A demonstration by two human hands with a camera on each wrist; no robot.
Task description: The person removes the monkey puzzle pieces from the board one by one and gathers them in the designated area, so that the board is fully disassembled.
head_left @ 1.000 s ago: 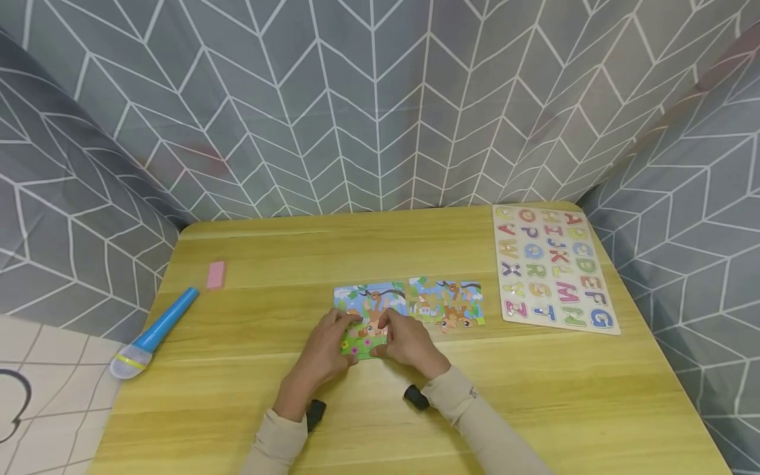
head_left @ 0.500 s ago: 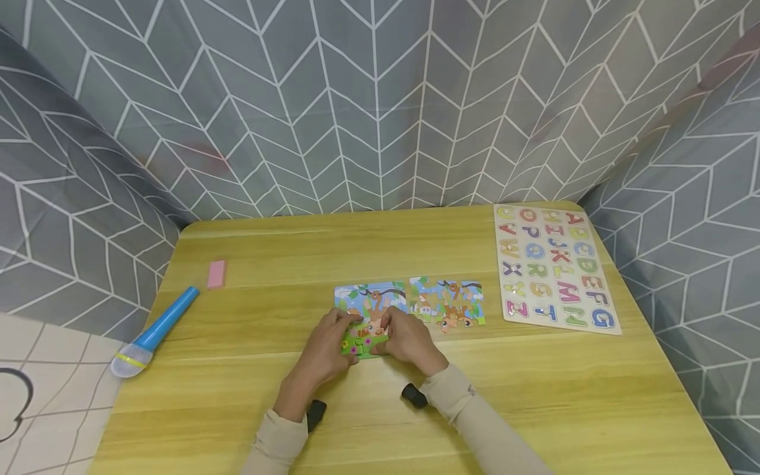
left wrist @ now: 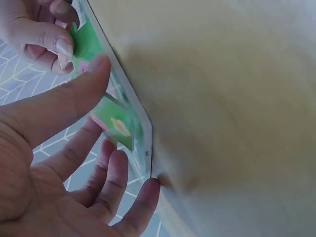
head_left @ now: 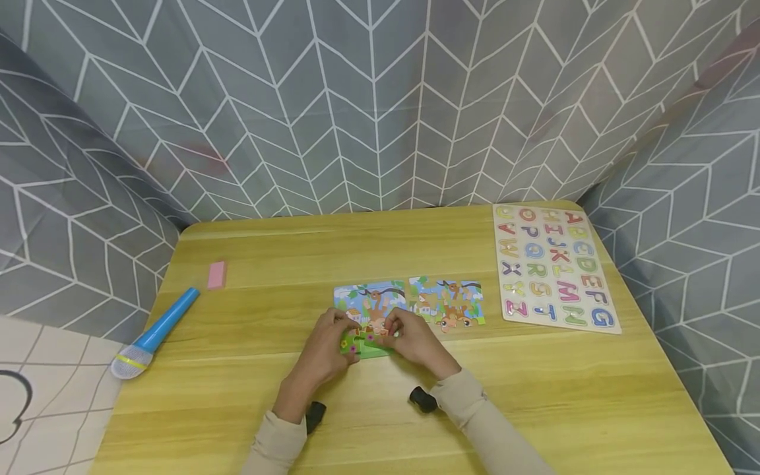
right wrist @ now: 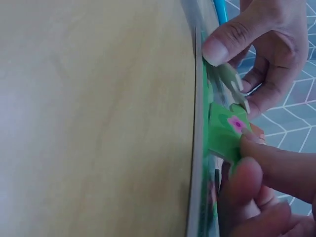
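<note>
A jigsaw puzzle in a shallow tray (head_left: 375,352) lies between the hands, its picture showing an animal, a branch and flowers. My right hand (head_left: 417,340) pinches a green puzzle piece with a pink flower (right wrist: 224,134), tilted up over the tray's front. At the tray's near left corner my left hand (head_left: 323,343) holds a green piece with a yellow flower (left wrist: 117,126) between thumb and fingers; it is also tilted. The left thumb lies by the tray edge. Part of the picture is hidden behind the fingers.
Just right of the tray lie several joined or closely set puzzle pieces (head_left: 456,315). A wooden alphabet board (head_left: 549,267) stands at the table's right. On the left are a blue toy microphone (head_left: 156,333) and a pink block (head_left: 216,274). Grey patterned curtains (head_left: 380,105) surround the table (head_left: 332,247).
My right hand has shifted slightly right, and the pink-flower piece is now raised and tilted out of the picture, baring a green strip of the tray. My left hand has hardly moved.
</note>
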